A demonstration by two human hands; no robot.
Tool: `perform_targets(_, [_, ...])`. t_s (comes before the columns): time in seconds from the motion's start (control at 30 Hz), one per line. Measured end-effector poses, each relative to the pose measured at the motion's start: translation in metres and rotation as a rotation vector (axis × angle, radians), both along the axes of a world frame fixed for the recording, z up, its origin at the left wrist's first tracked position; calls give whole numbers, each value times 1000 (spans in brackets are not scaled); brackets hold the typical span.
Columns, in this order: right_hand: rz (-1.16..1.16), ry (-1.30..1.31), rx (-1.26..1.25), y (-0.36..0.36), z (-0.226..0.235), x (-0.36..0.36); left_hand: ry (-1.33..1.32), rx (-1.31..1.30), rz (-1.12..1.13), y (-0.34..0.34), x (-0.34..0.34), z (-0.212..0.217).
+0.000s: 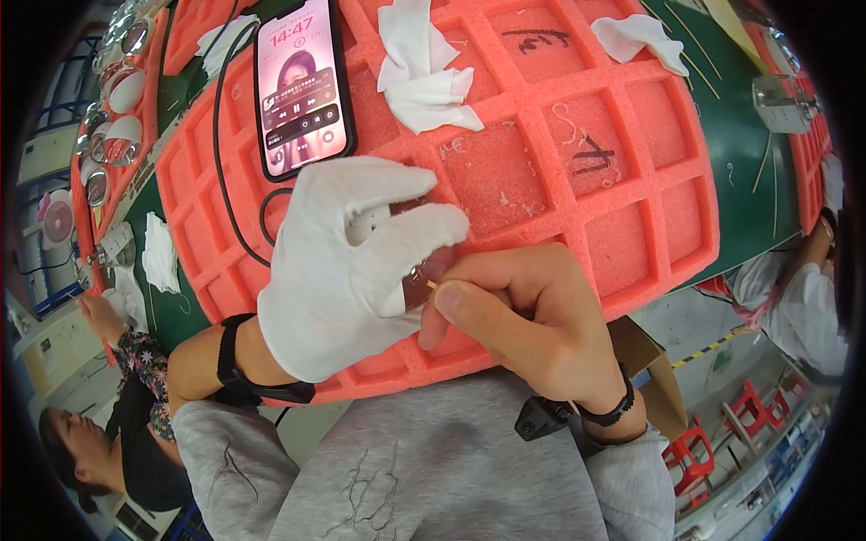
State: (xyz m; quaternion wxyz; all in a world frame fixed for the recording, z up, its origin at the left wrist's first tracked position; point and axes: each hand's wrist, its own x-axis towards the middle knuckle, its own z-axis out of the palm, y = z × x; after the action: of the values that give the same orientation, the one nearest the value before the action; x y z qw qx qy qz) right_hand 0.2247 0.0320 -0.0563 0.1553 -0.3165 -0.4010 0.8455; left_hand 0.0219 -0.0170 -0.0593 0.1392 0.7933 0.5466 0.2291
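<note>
My left hand [338, 261], in a white glove, holds a small glossy see-through piece [417, 288] between its fingers. The pink foam tints the piece, and the glove hides much of it, so its exact kind does not show. My bare right hand [523, 316] is closed in a pinch beside it. From the thumb and forefinger pokes the tip of a thin pale wooden stick [432, 285], at the piece's edge. Both hands are over the near part of a pink foam tray [564, 194] with square compartments.
A phone [302, 99] with its screen lit lies on the tray, a black cable [219, 153] beside it. White cloths [419, 68] rest farther back. Thin sticks [690, 41] and a clear container [781, 104] are on the green table [744, 180]. Co-workers sit left and right.
</note>
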Motion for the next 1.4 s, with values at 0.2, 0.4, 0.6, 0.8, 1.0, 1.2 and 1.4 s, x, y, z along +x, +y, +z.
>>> perform_targets(0.2, [26,-24,15,3,0,-1,-85,36,19,4,9,-4])
perform_targets(0.4, [39,-48,47,5,2,-3,-139,-5,48,1,8,-3])
perform_targets(0.6, [40,-46,47,7,2,-3,-77,-3,48,-1,4,-5])
perform_targets(0.8, [27,-33,27,5,2,-1,-58,-10,26,-1,3,-1])
perform_targets(1.0, [48,-40,25,7,3,-1,29,28,11,1,2,-3])
perform_targets(1.2, [-6,-25,32,3,2,-3,2,14,18,0,3,-4])
perform_targets(1.4, [8,-37,25,2,4,-4,12,21,-3,2,2,0])
